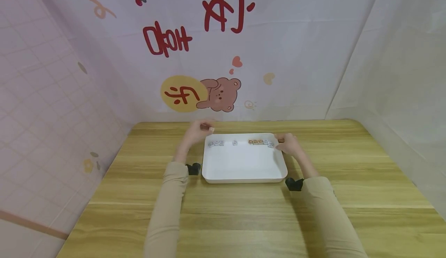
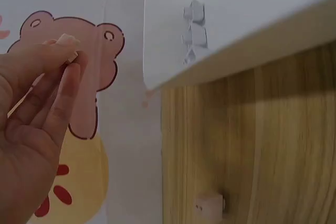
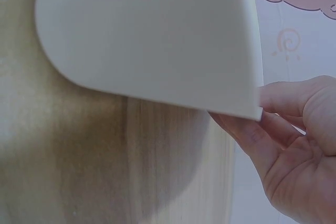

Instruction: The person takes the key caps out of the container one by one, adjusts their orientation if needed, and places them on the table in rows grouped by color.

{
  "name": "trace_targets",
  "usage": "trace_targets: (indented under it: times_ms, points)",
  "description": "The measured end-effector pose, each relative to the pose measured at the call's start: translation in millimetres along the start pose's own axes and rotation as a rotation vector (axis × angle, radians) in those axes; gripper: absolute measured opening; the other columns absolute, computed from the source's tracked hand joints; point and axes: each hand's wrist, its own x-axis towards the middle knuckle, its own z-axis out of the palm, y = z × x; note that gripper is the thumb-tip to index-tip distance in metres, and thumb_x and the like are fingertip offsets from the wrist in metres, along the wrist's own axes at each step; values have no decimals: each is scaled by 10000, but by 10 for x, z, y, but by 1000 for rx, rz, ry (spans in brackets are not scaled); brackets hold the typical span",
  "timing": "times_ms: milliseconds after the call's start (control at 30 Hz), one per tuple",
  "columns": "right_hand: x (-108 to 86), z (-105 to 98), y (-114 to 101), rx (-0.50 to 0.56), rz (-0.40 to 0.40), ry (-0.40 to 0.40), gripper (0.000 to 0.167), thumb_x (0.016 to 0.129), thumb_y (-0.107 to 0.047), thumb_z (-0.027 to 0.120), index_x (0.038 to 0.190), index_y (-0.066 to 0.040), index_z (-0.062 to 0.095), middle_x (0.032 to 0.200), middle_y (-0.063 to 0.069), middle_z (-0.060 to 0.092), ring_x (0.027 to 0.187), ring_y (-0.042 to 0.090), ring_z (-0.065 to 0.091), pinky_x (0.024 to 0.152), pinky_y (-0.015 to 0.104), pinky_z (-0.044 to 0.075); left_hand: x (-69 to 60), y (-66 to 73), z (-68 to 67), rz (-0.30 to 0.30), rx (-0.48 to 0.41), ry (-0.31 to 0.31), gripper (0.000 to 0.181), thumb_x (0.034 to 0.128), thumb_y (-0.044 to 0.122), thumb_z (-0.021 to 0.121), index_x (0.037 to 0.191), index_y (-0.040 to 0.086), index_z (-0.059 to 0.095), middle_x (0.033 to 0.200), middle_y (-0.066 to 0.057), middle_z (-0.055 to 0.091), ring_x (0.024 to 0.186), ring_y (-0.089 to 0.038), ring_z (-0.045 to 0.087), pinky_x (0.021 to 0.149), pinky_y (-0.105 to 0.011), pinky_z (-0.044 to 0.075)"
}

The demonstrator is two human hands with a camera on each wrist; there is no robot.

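A white tray (image 1: 244,165) stands on the wooden table. Along its far side lie small square pieces: several pale ones (image 1: 216,143) at the left, a single one (image 1: 235,142) near the middle, and orange ones (image 1: 256,142) beside pale ones (image 1: 266,141) at the right. My left hand (image 1: 197,132) is above the tray's far left corner. In the left wrist view, its thumb and fingertips pinch a small pale piece (image 2: 67,40). My right hand (image 1: 288,143) grips the tray at its far right corner, thumb and fingers on either side of the rim (image 3: 257,109).
A small pale pink block (image 2: 210,207) lies on the table to the left of the tray. The wooden table (image 1: 244,219) ends at a printed cloth wall (image 1: 296,56) behind the tray. More cloth hangs at both sides.
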Motion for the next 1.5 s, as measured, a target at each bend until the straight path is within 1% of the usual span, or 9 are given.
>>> trace_targets:
  times_ms: [200, 400, 567, 667, 733, 833, 1000, 1167, 1500]
  points:
    - [6, -6, 2, 8, 6, -9, 522, 868, 5, 583, 1362, 83, 435, 1349, 292, 483, 1266, 420, 478, 972, 464, 490, -170, -209, -281, -36, 22, 55, 249, 890, 96, 635, 1111, -18, 649, 1125, -220, 657, 1072, -356, 616, 904, -449, 523]
    - [-3, -8, 1, 11, -2, -11, 514, 872, 12, 573, 1360, 95, 431, 1334, 300, 492, 1248, 423, 494, 947, 457, 508, -371, -429, -510, -62, 60, 86, 264, 881, 19, 616, 1123, -85, 629, 1116, -287, 638, 1052, -405, 605, 874, -448, 526]
    - [-10, -12, 3, 13, -11, -15, 514, 876, 10, 562, 1363, 98, 423, 1329, 301, 497, 1240, 424, 501, 932, 450, 519, -497, -647, -667, -128, 109, 98, 265, 887, -11, 597, 1129, -119, 611, 1115, -316, 628, 1051, -421, 604, 897, -465, 517]
    - [-15, -22, 2, 9, -13, -13, 514, 874, 4, 562, 1361, 95, 428, 1321, 297, 507, 1235, 417, 509, 929, 445, 522, -568, -730, -733, -191, 159, 94, 267, 882, -10, 591, 1128, -111, 603, 1114, -313, 620, 1049, -416, 603, 883, -468, 520]
    - [-14, -28, 6, 5, -13, -13, 512, 873, 3, 561, 1360, 94, 432, 1320, 296, 510, 1236, 414, 510, 932, 444, 521, -602, -778, -749, -228, 187, 89, 261, 877, -7, 593, 1121, -96, 605, 1094, -296, 620, 1018, -392, 604, 840, -437, 525]
    - [-23, -32, 1, 5, -14, -12, 510, 873, 2, 561, 1357, 96, 433, 1313, 299, 515, 1225, 414, 521, 919, 433, 530, -618, -848, -740, -252, 225, 85, 225, 863, -8, 617, 1076, -80, 619, 1041, -266, 632, 966, -349, 610, 798, -404, 518]
    - [-23, -23, 1, 3, -7, -10, 513, 873, -8, 571, 1360, 83, 438, 1307, 286, 528, 1214, 404, 537, 912, 421, 535, -590, -952, -689, -205, 284, 81, 175, 832, -36, 647, 994, -101, 643, 952, -261, 662, 902, -347, 627, 822, -439, 508]
    - [-10, -21, 3, -4, -13, -9, 511, 875, -17, 573, 1358, 83, 441, 1304, 288, 529, 1217, 406, 533, 914, 424, 533, -569, -974, -669, -156, 348, 101, 150, 787, -81, 657, 935, -107, 661, 884, -251, 668, 842, -332, 620, 804, -435, 499]
    - [-22, -25, -1, -9, -22, -7, 511, 874, -10, 576, 1358, 83, 440, 1305, 289, 525, 1210, 409, 536, 890, 412, 546, -575, -966, -677, -167, 389, 115, 143, 779, -92, 647, 921, -98, 664, 876, -245, 652, 850, -330, 581, 804, -446, 478]
